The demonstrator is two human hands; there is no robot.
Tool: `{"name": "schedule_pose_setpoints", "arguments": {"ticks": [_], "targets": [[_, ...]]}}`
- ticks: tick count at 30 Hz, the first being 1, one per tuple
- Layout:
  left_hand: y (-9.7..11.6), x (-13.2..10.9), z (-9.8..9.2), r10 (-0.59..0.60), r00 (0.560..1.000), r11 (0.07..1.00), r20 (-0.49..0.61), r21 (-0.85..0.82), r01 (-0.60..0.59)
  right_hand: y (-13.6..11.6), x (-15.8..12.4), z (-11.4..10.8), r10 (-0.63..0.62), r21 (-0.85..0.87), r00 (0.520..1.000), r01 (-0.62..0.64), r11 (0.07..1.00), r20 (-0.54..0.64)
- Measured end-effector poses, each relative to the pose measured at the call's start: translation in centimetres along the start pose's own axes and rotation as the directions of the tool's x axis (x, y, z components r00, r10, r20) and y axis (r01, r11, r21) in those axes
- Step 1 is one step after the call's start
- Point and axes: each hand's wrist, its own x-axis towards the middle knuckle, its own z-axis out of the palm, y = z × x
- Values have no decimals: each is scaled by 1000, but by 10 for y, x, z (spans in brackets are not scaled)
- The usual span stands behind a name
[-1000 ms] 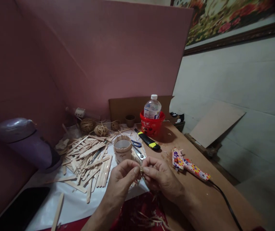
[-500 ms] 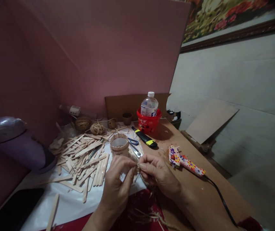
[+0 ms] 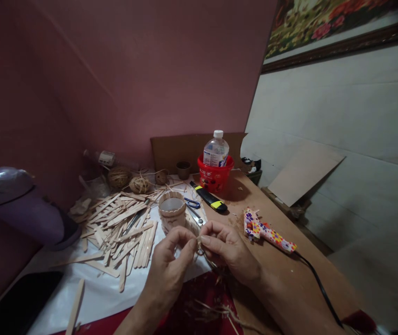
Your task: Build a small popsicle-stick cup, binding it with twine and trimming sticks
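Note:
My left hand (image 3: 175, 260) and my right hand (image 3: 232, 253) meet low in the middle of the view, thumbs and forefingers pinched on a small piece of jute twine (image 3: 199, 244). Much of the twine is hidden by the fingers, and a small loop shows under them. Just beyond my left hand stands a round cup of pale wood (image 3: 172, 209) with a scalloped rim. A pair of scissors (image 3: 199, 219) with blue handles lies right behind my fingers. Loose twine strands (image 3: 216, 311) lie on the red cloth below my hands.
Craft sticks (image 3: 125, 223) are heaped at left, with twine balls (image 3: 139, 184) behind. A box cutter (image 3: 209, 197) lies before a red bucket (image 3: 215, 177) holding a plastic bottle (image 3: 216, 151). At right rests a corded, flower-patterned glue gun (image 3: 268, 232); a purple flask (image 3: 24, 209) is at far left.
The fingertips have shifted slightly against each other, and a small loop of twine shows more clearly beneath them. Both hands keep their pinch. The whole view has moved a little.

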Motion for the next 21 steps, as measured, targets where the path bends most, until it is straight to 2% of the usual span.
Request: {"name": "schedule_pose_setpoints", "arguments": {"ticks": [4,7,10,12,18,21], "targets": [[-2,1,2,-166,986,949,27,-269,167,0,0,0,-15,-2,1000,15,1000,19],[-3,4,3,-194,979,889,66,-410,204,-1,-1,1,-60,-32,998,61,998,27],[-3,7,4,-215,967,817,138,-517,256,-1,-2,1,-110,-134,994,109,985,5],[-3,8,4,-241,959,796,151,-534,284,0,-3,1,-143,-215,990,137,967,-9],[-9,12,4,-268,958,824,102,-491,283,5,-4,0,-260,-462,964,210,862,-47],[-11,13,4,-277,957,816,91,-503,284,5,-4,1,-406,-605,913,302,736,-39]]}}
